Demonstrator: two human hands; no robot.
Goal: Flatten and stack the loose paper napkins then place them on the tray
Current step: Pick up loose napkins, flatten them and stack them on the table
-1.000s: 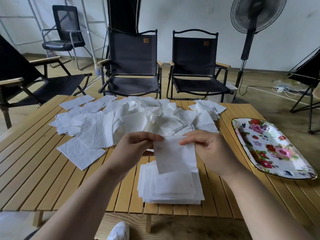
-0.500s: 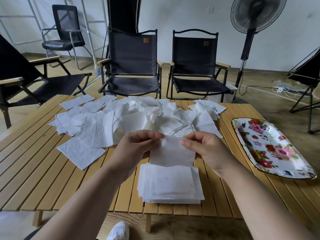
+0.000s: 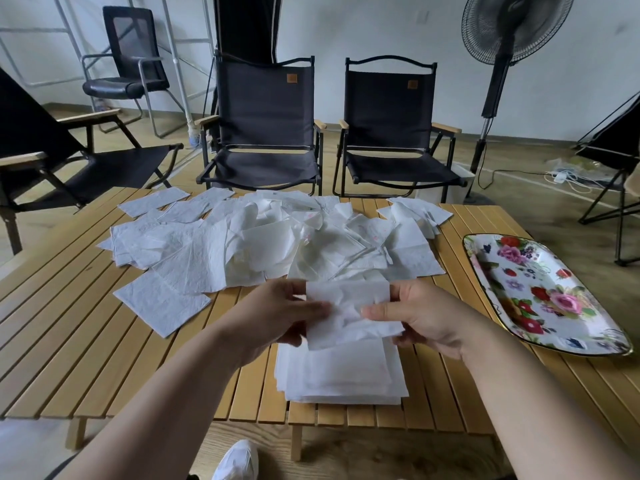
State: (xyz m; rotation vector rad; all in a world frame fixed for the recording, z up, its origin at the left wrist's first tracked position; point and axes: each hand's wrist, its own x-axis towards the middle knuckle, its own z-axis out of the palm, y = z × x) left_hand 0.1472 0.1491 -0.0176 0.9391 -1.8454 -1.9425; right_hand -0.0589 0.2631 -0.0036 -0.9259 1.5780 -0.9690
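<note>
Both hands hold one white paper napkin (image 3: 348,311) just above the neat stack of flattened napkins (image 3: 341,372) near the table's front edge. My left hand (image 3: 277,313) pinches its left side, and my right hand (image 3: 420,315) pinches its right side. The napkin is creased and partly folded over. Behind it, a wide heap of loose napkins (image 3: 263,244) covers the middle and back of the slatted wooden table (image 3: 86,341). The flowered oval tray (image 3: 540,292) lies at the right with nothing on it.
Two black folding chairs (image 3: 263,133) stand behind the table, and another is at the left. A standing fan (image 3: 502,64) and floor cables are at the back right. My white shoe (image 3: 239,460) shows under the front edge.
The napkin hung down flat from my fingers a second ago. Now it is drawn up and folded over between both hands, a little lower over the stack.
</note>
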